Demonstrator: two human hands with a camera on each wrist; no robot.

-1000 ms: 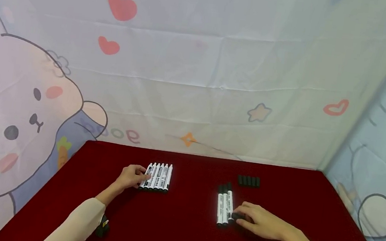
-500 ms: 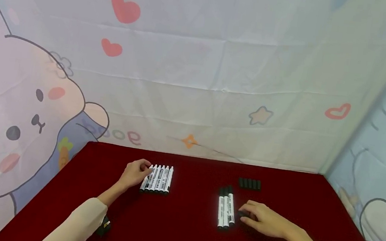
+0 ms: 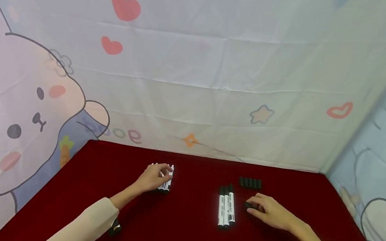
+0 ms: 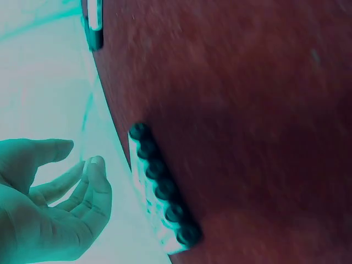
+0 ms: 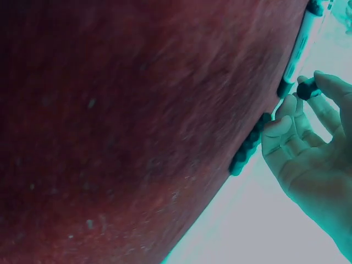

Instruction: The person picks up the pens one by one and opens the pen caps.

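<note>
My left hand (image 3: 151, 178) hovers over a row of white uncapped markers (image 3: 168, 184) lying side by side, hiding most of them. In the left wrist view its fingers are loosely bent with nothing between them, and the markers' black ends (image 4: 164, 188) line up beside it. My right hand (image 3: 271, 211) pinches a small black marker cap (image 5: 308, 89) between thumb and index finger. It is to the right of three white markers with black caps (image 3: 226, 211). Just beyond it, several black caps (image 3: 250, 183) lie in a tidy row.
Dark red cloth (image 3: 180, 227) covers the table. A printed curtain (image 3: 200, 57) hangs along the back and sides. Partly under my left sleeve (image 3: 84, 225) shows a small dark object (image 3: 114, 227) with a light mark.
My left hand has moved right from the left end of the marker row to cover most of it. My right hand has drawn away from the three capped markers, up and right, with the cap.
</note>
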